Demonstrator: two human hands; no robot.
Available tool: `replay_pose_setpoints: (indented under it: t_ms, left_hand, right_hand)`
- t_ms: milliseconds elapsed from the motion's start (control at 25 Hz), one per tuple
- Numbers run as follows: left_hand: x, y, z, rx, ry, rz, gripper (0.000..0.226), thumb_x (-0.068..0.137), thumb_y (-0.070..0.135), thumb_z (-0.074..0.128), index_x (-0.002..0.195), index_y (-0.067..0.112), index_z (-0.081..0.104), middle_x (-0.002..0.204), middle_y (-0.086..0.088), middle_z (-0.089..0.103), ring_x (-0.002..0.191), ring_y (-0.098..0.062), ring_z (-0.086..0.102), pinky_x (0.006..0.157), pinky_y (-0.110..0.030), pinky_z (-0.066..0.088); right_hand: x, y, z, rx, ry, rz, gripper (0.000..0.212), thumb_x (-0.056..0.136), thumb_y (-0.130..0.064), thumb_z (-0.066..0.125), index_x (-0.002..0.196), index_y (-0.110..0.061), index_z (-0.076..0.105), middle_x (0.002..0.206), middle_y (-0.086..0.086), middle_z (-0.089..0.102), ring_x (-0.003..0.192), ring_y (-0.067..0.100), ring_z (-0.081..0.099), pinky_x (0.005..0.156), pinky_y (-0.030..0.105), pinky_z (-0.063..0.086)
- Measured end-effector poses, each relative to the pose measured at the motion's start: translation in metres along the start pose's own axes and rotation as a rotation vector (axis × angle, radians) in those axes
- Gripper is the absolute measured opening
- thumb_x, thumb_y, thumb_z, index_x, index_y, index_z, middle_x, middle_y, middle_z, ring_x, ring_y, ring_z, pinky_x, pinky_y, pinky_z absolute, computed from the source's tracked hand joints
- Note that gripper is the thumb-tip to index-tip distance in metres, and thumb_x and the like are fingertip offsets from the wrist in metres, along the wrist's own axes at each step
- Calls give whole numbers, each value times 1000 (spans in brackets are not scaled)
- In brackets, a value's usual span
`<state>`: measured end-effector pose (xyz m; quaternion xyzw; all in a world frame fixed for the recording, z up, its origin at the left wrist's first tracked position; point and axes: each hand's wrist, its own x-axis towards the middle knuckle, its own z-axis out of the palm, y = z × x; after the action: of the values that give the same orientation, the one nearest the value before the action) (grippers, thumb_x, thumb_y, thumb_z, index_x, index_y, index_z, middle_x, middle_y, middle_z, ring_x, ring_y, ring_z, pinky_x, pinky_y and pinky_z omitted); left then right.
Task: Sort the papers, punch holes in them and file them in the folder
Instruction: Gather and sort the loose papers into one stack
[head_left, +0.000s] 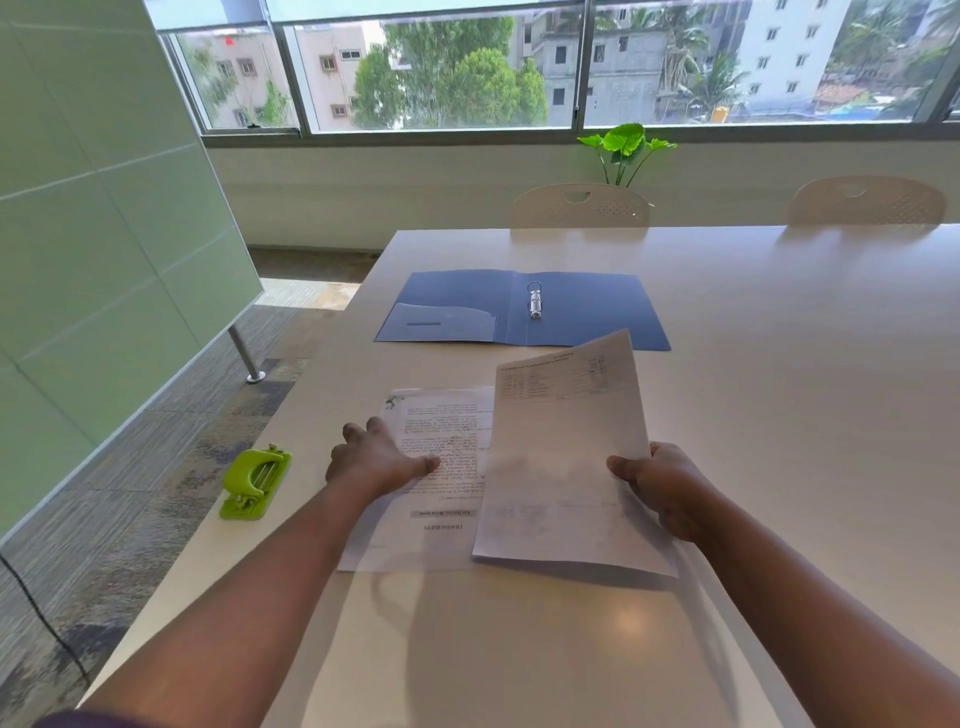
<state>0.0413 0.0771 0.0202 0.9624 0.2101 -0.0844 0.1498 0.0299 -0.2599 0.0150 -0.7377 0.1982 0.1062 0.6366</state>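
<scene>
A printed sheet (563, 457) is held raised off the tabletop (779, 338) by the right hand (662, 486), which pinches its right edge between thumb and curled fingers; the sheet is tilted, its far end lifted. A second printed page (436, 499) is pressed flat near the tabletop's left edge by the left hand (376, 457), whose fingers are spread and laid straight on the paper. The raised sheet overlaps the right side of the flat page. A blue ring folder (519, 306) is laid open farther along the tabletop, beyond both papers, its metal rings (534, 300) standing at the spine. A green hole punch (254, 483) is set at the tabletop's left edge, just left of the left hand and apart from the papers.
</scene>
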Motion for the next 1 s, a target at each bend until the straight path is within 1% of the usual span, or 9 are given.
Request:
replay_pose_setpoints:
  t_ms: [120,240,360,440,520,600,680,880,1000]
  left_hand:
    - [-4,4,6,167,-30,95,96,85,82,43,160,33,9,155,-15,18,130,-41,49,101,-46,47]
    - [-15,16,10,341,36,125,84,90,80,27,155,27,30,161,-12,14,134,-40,41,99,-46,44]
    - [-21,27,13,479,143,199,94,85,84,30,144,14,47,162,-11,22,136,-37,35,99,-47,39]
    - [-25,32,17,479,173,273,93,84,85,31,138,12,51,154,-14,41,130,-34,46,92,-44,41]
    - [-30,35,21,472,181,309,83,88,82,29,136,17,48,134,-13,60,117,-32,59,81,-39,42]
    - [-33,39,22,551,185,329,78,93,77,23,147,23,39,133,-13,60,115,-31,60,80,-37,41]
    - [-36,43,18,624,161,321,78,96,75,20,148,22,43,138,-12,55,118,-31,58,80,-37,39]
    - [-40,51,13,551,146,372,74,92,76,41,123,12,64,128,-8,57,114,-28,56,83,-37,46]
    - [-40,47,17,408,156,434,68,90,76,46,109,13,64,109,-9,70,97,-28,67,70,-33,47]
  right_hand:
    - [-2,2,-5,100,33,-15,6,94,-8,70,95,-12,65,99,14,73,93,33,69,92,50,57]
    - [-4,5,-10,191,38,-32,8,94,-5,69,101,-9,67,99,14,74,90,31,71,82,42,57]
    - [-7,6,-11,253,36,-54,10,95,-3,68,103,-8,68,99,11,75,91,27,71,82,38,55]
    - [-10,5,-12,278,32,-59,11,95,-3,67,104,-9,67,98,9,75,90,25,71,76,34,55]
    - [-14,4,-13,291,29,-64,9,96,-3,66,100,-11,67,95,7,75,86,23,71,68,31,54]
    - [-17,4,-14,304,29,-69,11,96,-2,65,98,-12,66,93,6,74,84,22,70,66,30,53]
    - [-18,4,-15,310,32,-68,11,96,-2,65,96,-13,66,93,7,74,83,22,70,66,31,53]
    - [-18,6,-17,321,35,-79,11,96,-2,64,96,-12,67,90,6,75,80,21,70,64,30,53]
    - [-17,7,-17,329,34,-78,11,96,-2,65,96,-12,68,93,7,75,82,21,71,67,31,53]
